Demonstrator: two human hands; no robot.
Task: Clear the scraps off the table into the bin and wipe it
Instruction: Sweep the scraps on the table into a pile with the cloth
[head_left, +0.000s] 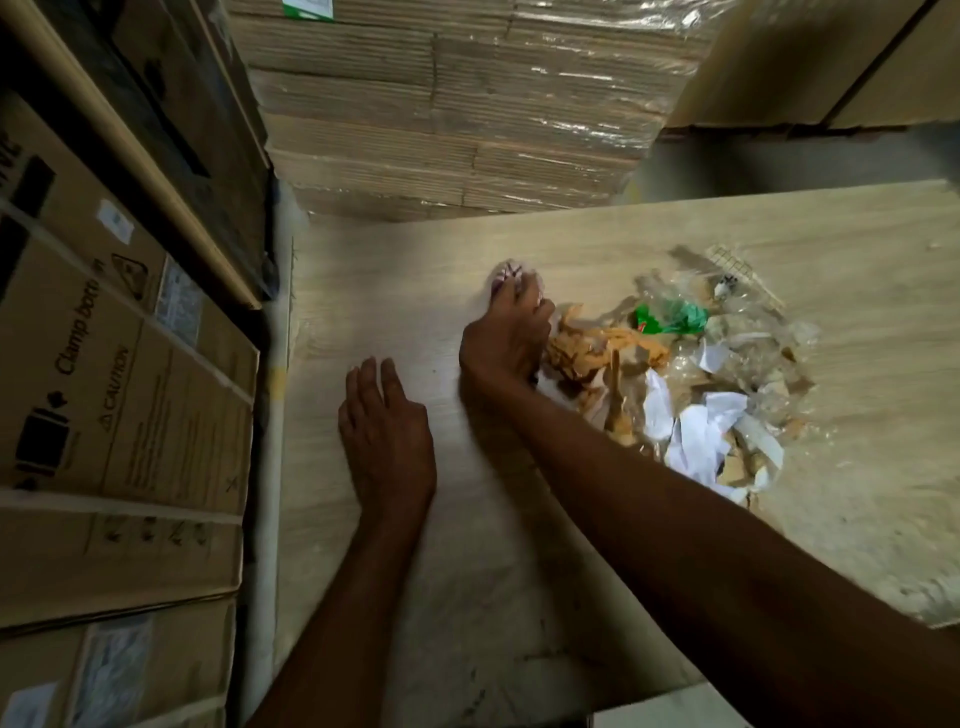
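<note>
A pile of scraps (696, 374) lies on the light wooden table (395, 270): brown paper, white paper bits, clear plastic film and a green wrapper (670, 317). My right hand (506, 335) sits at the pile's left edge, fingers closed around a small crumpled pink-and-white piece (506, 273) that pokes out beyond the fingertips. My left hand (384, 436) rests flat on the table to the left, fingers apart, holding nothing. No bin or cloth is in view.
Stacked cardboard boxes (119, 389) stand close along the table's left side. A wrapped stack of flat cardboard (457, 114) rises behind the far edge. The table's near edge runs at the lower right.
</note>
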